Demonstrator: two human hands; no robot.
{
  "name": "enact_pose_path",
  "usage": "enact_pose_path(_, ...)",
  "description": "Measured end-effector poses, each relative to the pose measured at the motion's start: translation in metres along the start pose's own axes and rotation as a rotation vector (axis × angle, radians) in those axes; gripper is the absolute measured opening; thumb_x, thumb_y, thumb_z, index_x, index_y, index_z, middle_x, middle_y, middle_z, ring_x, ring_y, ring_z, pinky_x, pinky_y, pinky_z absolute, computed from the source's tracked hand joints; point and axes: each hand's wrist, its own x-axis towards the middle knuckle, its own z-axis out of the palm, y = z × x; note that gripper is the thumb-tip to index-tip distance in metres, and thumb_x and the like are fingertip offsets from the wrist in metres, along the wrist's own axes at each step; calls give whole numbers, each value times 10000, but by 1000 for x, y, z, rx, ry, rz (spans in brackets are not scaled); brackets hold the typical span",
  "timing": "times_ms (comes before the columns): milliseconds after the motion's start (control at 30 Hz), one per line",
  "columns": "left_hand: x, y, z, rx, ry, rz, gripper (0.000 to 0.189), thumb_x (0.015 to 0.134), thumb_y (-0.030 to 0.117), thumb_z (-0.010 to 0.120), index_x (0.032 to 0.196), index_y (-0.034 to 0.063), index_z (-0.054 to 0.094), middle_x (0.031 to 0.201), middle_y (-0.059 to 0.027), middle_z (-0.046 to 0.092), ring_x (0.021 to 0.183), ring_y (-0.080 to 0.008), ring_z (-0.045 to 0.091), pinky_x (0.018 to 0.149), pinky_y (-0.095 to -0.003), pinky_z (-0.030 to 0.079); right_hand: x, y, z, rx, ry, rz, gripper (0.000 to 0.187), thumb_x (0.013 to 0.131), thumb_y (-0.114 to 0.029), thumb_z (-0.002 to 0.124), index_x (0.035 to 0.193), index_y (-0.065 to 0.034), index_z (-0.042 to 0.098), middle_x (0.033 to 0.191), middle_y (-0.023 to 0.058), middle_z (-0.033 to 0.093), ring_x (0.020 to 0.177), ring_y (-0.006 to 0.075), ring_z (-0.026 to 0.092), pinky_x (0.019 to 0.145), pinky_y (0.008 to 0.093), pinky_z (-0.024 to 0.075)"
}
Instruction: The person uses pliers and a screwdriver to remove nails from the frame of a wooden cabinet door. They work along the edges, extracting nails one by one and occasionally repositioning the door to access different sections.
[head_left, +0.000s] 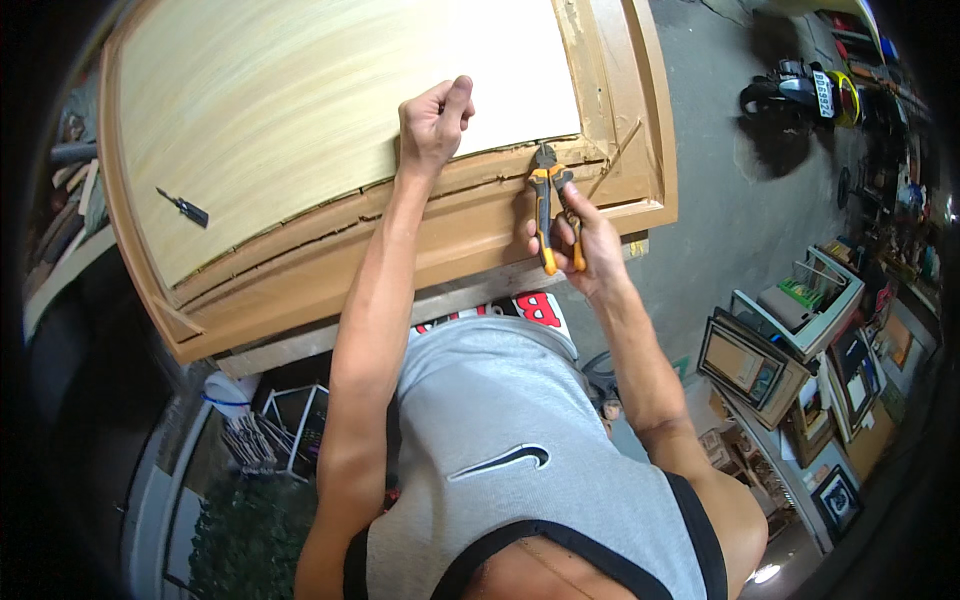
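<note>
My right hand grips diagonal cutting pliers with black and orange handles. Their jaws are at the seam where a pale panel meets its wooden frame, close to the panel's near right corner. Over the panel's near edge, my left hand is curled into a fist with the thumb on top; I see nothing held in it. Bent staples or nails and split wood show along the seam. A small black-handled tool with a thin tip lies on the panel at the left.
A thin wood strip lies across the frame's right corner. The frame rests on a wooden support. On the right, several picture frames lean by a light-coloured open box. A motorcycle stands farther back on the grey floor.
</note>
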Motion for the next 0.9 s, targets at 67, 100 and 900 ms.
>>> enact_pose_path(67, -3, -1, 0, 18, -8, -43, 527, 972, 440, 532, 606, 62, 555, 524, 25, 461, 485, -50, 409, 446, -216, 308, -37, -11, -3, -130, 50, -16, 557, 967, -473, 485, 588, -66, 502, 755, 191, 664, 583, 226, 662, 403, 255, 448)
enact_pose_path(100, 1, -1, 1, 21, 7, -24, 525, 972, 435, 533, 606, 59, 555, 526, 25, 463, 486, -50, 409, 447, -216, 310, -58, -13, -4, -229, 103, -93, 558, 967, -473, 486, 581, -71, 491, 750, 188, 663, 585, 223, 662, 415, 262, 451)
enact_pose_path(900, 17, -2, 36, 199, 86, 195, 600, 919, 397, 643, 517, 31, 387, 443, 24, 270, 442, -67, 271, 395, -282, 238, 12, -17, -27, -94, -151, 130, 574, 1009, -455, 351, 858, 54, 569, 939, 273, 627, 883, 354, 679, 558, 349, 624)
